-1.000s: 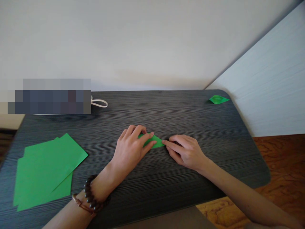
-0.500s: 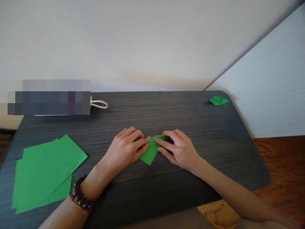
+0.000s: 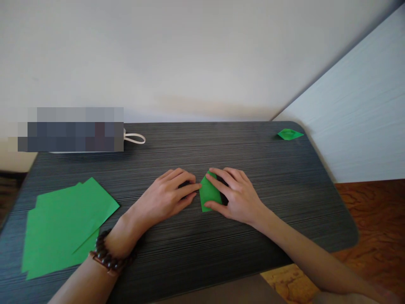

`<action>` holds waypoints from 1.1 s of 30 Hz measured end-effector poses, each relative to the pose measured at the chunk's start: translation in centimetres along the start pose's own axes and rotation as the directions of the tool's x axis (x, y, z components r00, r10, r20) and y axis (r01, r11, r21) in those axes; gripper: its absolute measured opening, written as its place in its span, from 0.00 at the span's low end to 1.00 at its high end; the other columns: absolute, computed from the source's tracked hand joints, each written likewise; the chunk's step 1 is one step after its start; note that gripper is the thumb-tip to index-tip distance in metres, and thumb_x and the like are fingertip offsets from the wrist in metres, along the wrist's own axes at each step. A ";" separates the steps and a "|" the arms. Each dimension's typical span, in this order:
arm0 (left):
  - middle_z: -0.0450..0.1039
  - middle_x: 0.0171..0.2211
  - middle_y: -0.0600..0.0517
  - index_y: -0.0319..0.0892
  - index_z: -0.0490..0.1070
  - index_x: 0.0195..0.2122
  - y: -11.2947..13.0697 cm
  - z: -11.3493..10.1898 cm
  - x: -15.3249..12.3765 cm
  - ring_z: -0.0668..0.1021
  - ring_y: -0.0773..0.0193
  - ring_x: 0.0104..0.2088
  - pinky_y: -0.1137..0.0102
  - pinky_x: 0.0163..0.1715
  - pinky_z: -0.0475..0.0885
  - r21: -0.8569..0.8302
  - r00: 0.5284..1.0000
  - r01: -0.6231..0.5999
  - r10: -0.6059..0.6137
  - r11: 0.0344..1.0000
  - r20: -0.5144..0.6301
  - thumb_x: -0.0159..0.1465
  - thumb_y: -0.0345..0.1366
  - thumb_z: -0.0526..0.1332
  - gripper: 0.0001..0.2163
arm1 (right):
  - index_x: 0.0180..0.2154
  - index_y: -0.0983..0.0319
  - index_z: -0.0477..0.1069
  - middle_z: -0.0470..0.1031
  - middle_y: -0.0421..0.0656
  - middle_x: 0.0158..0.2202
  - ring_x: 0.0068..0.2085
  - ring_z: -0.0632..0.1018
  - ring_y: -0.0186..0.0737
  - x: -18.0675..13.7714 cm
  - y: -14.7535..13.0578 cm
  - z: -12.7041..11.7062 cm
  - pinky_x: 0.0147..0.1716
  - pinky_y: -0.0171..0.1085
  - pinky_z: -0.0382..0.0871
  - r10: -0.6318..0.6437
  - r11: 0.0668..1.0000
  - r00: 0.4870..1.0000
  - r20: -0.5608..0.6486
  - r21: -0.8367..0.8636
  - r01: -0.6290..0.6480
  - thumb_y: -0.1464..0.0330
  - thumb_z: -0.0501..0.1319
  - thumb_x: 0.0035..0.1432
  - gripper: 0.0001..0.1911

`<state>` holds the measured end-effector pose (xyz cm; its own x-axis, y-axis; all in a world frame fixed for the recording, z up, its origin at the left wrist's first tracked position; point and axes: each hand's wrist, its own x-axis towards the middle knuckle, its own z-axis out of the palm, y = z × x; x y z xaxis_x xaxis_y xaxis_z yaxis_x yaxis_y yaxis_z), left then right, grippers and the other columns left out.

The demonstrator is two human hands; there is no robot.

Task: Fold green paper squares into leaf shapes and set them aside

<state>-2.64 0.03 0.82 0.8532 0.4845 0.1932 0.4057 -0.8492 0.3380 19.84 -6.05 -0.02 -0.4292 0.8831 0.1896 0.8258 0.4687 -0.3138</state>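
A small folded piece of green paper (image 3: 209, 193) lies on the dark striped table (image 3: 202, 245) at the middle. My right hand (image 3: 236, 196) pinches it between thumb and fingers along its right side. My left hand (image 3: 166, 198), with a bead bracelet on the wrist, rests just left of it, its index fingertip touching the paper's left edge, fingers curled loosely on the table.
A stack of flat green sheets (image 3: 63, 226) lies at the table's left front. A finished green folded shape (image 3: 289, 134) sits at the far right corner. A white cord loop (image 3: 134, 137) lies at the back left. A white panel stands on the right.
The folded paper has been turned from lying sideways to standing more upright, and has shifted right under my right hand. My left hand has slid off it to its left edge.
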 end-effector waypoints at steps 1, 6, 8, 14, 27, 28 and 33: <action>0.71 0.44 0.47 0.45 0.71 0.48 0.0 0.0 0.0 0.71 0.59 0.44 0.62 0.44 0.68 0.002 1.000 -0.014 0.014 1.000 -0.003 0.64 0.35 0.55 0.12 | 0.55 0.64 0.64 0.65 0.50 0.57 0.52 0.64 0.53 0.1 0.1 0.0 0.50 0.52 0.61 -0.009 1.000 1.000 0.003 0.004 0.009 0.49 0.56 0.55 0.33; 0.72 0.47 0.48 0.45 0.72 0.46 -0.1 0.6 0.1 0.70 0.56 0.49 0.60 0.46 0.68 0.047 0.998 -0.049 0.051 0.998 -0.044 0.63 0.39 0.57 0.12 | 0.58 0.65 0.59 0.63 0.51 0.58 0.54 0.64 0.52 -0.2 0.6 0.1 0.52 0.52 0.61 -0.039 0.998 0.999 0.014 0.051 0.038 0.46 0.57 0.51 0.40; 0.73 0.48 0.49 0.44 0.73 0.45 -0.1 0.8 0.1 0.70 0.56 0.50 0.60 0.46 0.68 0.066 0.997 -0.046 0.050 0.997 -0.066 0.63 0.39 0.57 0.11 | 0.59 0.66 0.58 0.61 0.51 0.60 0.55 0.64 0.53 -0.5 0.6 0.0 0.53 0.53 0.60 -0.039 0.997 0.999 0.025 0.074 0.037 0.44 0.57 0.49 0.44; 0.74 0.47 0.49 0.43 0.73 0.44 -0.1 0.9 0.2 0.71 0.56 0.50 0.60 0.45 0.69 0.053 0.996 -0.037 0.041 0.998 -0.074 0.62 0.41 0.58 0.12 | 0.56 0.65 0.62 0.64 0.50 0.58 0.55 0.65 0.52 -0.7 0.4 0.3 0.53 0.53 0.63 -0.023 0.997 1.000 -0.022 0.074 0.024 0.46 0.60 0.48 0.41; 0.74 0.47 0.49 0.40 0.73 0.40 0.6 1.2 0.6 0.73 0.56 0.48 0.61 0.44 0.69 0.112 0.992 -0.045 0.057 0.993 -0.113 0.64 0.40 0.56 0.11 | 0.51 0.58 0.68 0.69 0.47 0.53 0.51 0.71 0.44 -1.2 0.9 0.4 0.51 0.48 0.67 -0.109 0.988 0.980 -0.166 0.087 0.125 0.59 0.61 0.56 0.21; 0.74 0.47 0.49 0.40 0.73 0.40 0.7 1.2 0.6 0.73 0.56 0.48 0.62 0.44 0.69 0.116 0.993 -0.037 0.050 0.993 -0.111 0.64 0.40 0.56 0.11 | 0.50 0.58 0.69 0.69 0.47 0.52 0.51 0.71 0.43 -1.3 0.9 0.4 0.50 0.47 0.68 -0.118 0.986 0.978 -0.173 0.093 0.135 0.61 0.61 0.56 0.19; 0.74 0.48 0.50 0.41 0.73 0.40 1.0 0.9 0.5 0.73 0.56 0.48 0.61 0.44 0.68 0.126 0.994 0.011 0.003 0.992 -0.106 0.64 0.42 0.55 0.12 | 0.44 0.55 0.74 0.73 0.44 0.43 0.45 0.71 0.40 -1.8 0.7 0.3 0.45 0.43 0.68 -0.126 0.987 0.960 -0.252 0.068 0.147 0.67 0.62 0.56 0.12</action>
<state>-1.50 -0.78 0.40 0.8148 0.5016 0.2907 0.4526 -0.8637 0.2217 21.08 -7.27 -0.86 -0.4236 0.7829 0.4558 0.7269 0.5940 -0.3446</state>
